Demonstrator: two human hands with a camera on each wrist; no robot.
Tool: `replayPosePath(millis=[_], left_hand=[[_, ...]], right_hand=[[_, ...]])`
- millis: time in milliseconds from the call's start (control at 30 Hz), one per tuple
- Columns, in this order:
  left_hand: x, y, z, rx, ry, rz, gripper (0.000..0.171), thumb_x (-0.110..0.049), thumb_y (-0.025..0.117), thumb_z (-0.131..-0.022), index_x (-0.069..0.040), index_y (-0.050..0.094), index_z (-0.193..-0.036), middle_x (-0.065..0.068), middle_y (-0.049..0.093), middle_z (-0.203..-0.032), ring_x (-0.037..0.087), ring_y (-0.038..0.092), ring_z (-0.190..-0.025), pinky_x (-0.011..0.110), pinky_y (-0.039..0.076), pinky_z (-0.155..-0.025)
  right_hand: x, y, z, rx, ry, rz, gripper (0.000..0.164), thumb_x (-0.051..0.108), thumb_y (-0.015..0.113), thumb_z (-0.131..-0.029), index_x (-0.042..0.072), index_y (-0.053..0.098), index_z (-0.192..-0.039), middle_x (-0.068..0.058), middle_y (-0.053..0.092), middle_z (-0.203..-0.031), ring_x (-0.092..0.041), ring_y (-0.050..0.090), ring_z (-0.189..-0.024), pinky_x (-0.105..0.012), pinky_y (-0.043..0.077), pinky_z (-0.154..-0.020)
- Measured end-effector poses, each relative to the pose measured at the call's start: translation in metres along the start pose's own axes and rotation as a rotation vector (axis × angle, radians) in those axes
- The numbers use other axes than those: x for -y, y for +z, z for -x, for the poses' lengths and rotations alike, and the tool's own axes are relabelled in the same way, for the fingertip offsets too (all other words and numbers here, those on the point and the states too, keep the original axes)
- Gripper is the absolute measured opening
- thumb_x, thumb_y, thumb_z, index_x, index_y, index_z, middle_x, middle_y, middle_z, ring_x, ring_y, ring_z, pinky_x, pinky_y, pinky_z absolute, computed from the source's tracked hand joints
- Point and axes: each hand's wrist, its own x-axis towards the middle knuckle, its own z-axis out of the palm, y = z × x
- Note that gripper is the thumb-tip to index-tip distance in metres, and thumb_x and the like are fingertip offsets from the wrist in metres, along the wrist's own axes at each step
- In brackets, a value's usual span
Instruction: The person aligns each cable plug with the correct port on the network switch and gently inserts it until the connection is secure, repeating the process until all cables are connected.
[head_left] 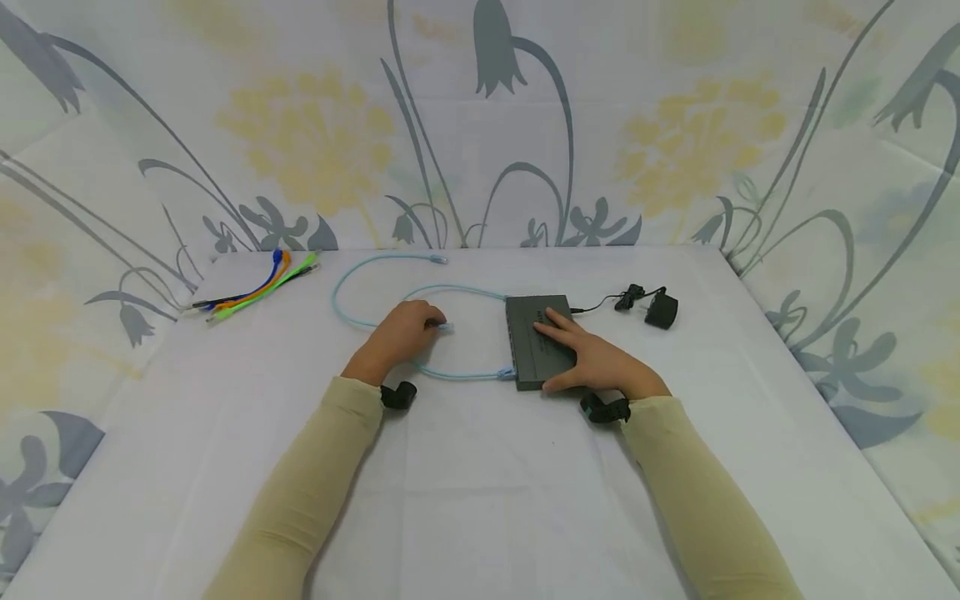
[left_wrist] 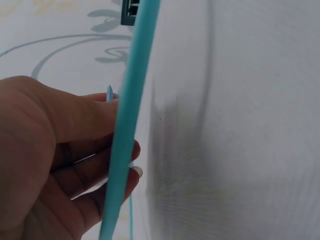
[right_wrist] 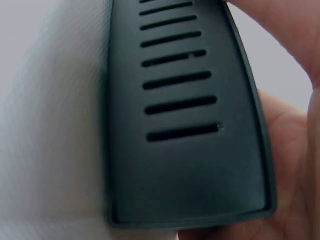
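Observation:
My left hand (head_left: 406, 332) pinches the plug end (head_left: 446, 327) of a light blue network cable (head_left: 352, 318), just left of the box. Close to the lens in the left wrist view, a light blue cable (left_wrist: 131, 110) crosses in front of that hand (left_wrist: 75, 145). My right hand (head_left: 596, 360) rests its spread fingers on a dark network switch (head_left: 536, 333) lying flat. Slots line the switch's side (right_wrist: 175, 105) in the right wrist view. A second light blue cable (head_left: 465, 377) is plugged into the switch's left side, and its far part also reaches that side.
A black power adapter (head_left: 662, 309) with a bundled cord (head_left: 628, 297) connects at the switch's right. Several short cables, blue, orange, green and black (head_left: 258, 290), lie at the back left. One loose plug (head_left: 438, 259) lies near the table's back edge. Patterned curtain (head_left: 450, 125) hangs behind.

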Motion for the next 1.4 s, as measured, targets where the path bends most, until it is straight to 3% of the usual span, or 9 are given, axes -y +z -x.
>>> replayPosePath(millis=[333, 800, 1100, 1400], left_hand=[[0.001, 0.000, -0.003, -0.012, -0.008, 0.102, 0.027, -0.008, 0.053, -0.093, -0.004, 0.071, -0.113, 0.011, 0.069, -0.107, 0.024, 0.061, -0.097, 0.038, 0.050, -0.089], [-0.004, 0.006, 0.004, -0.006, -0.004, 0.137, 0.022, -0.010, 0.054, -0.095, -0.007, 0.070, -0.110, 0.007, 0.069, -0.105, 0.020, 0.060, -0.091, 0.034, 0.050, -0.082], [-0.008, 0.003, 0.008, 0.008, 0.000, 0.154, 0.020, -0.011, 0.056, -0.095, -0.007, 0.070, -0.110, 0.006, 0.069, -0.102, 0.019, 0.060, -0.090, 0.033, 0.050, -0.081], [-0.015, 0.004, 0.009, 0.018, 0.022, 0.186, 0.019, -0.012, 0.057, -0.095, -0.009, 0.070, -0.109, 0.003, 0.069, -0.103, 0.015, 0.059, -0.088, 0.030, 0.049, -0.079]], right_hand=[[-0.002, 0.005, 0.000, -0.046, -0.025, -0.025, 0.104, 0.052, 0.081, -0.071, 0.037, 0.020, -0.154, 0.009, -0.004, -0.164, -0.035, -0.002, -0.151, -0.067, 0.021, -0.111], [-0.011, 0.008, 0.004, -0.058, -0.057, -0.069, 0.097, 0.050, 0.081, -0.072, 0.039, 0.028, -0.152, 0.014, 0.003, -0.164, -0.034, 0.006, -0.151, -0.064, 0.023, -0.111], [-0.009, 0.011, 0.003, -0.083, -0.070, -0.049, 0.093, 0.051, 0.079, -0.074, 0.040, 0.028, -0.151, 0.015, 0.005, -0.163, -0.032, 0.007, -0.151, -0.063, 0.024, -0.111], [-0.005, 0.015, 0.004, -0.106, -0.068, 0.002, 0.095, 0.056, 0.076, -0.075, 0.039, 0.024, -0.153, 0.012, 0.000, -0.164, -0.032, -0.002, -0.152, -0.068, 0.021, -0.110]])
